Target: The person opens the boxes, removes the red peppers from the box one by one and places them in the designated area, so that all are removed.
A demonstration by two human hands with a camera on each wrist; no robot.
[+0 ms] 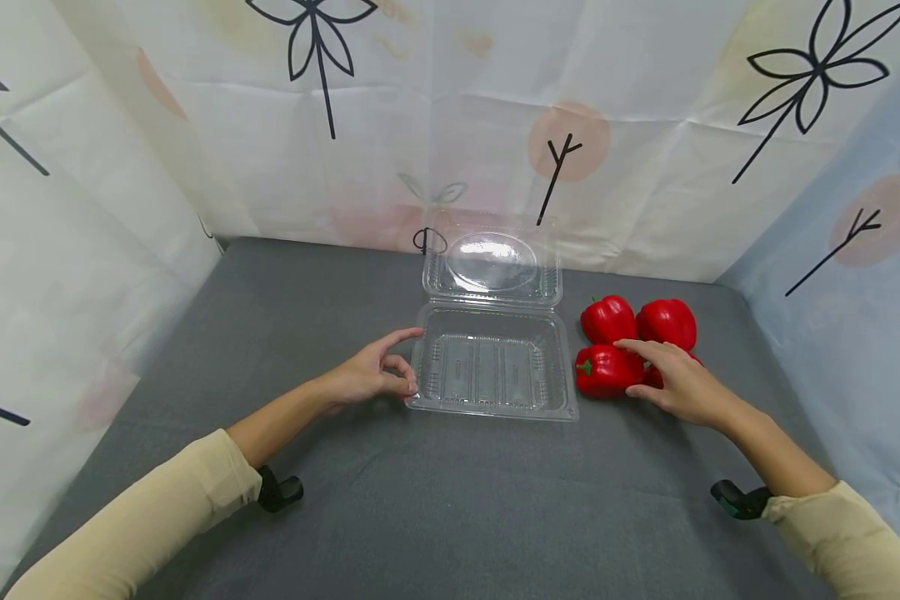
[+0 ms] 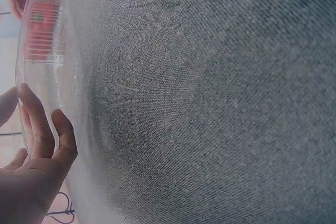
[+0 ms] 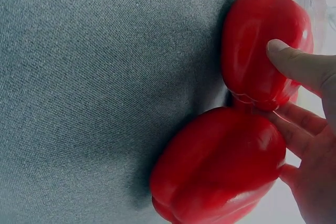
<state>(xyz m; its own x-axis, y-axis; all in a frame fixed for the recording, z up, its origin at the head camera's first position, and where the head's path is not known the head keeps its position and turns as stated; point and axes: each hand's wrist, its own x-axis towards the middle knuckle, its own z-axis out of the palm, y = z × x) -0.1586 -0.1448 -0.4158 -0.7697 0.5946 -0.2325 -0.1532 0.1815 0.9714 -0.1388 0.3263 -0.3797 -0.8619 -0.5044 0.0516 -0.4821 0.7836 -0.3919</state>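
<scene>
A clear plastic clamshell container (image 1: pixel 495 410) lies open, its lid (image 1: pixel 492 287) folded back toward the curtain. At its left edge, my left hand (image 1: pixel 375 371) pinches the rim; the left wrist view shows the thumb and fingertips (image 2: pixel 25 90) at that rim. Right of the container sits a group of several red bell peppers. My right hand (image 1: pixel 682 383) holds the front left bell pepper (image 1: pixel 602 372), thumb on the near side and fingers reaching over the far side. Another bell pepper (image 3: pixel 220 166) lies beside it, partly hidden under the hand in the head view.
Two more bell peppers, one at the back left (image 1: pixel 607 318) and one at the back right (image 1: pixel 667 322), stand behind the held one. Grey cloth (image 1: pixel 450 508) covers the table. Patterned curtains (image 1: pixel 450 125) hang along the back and both sides.
</scene>
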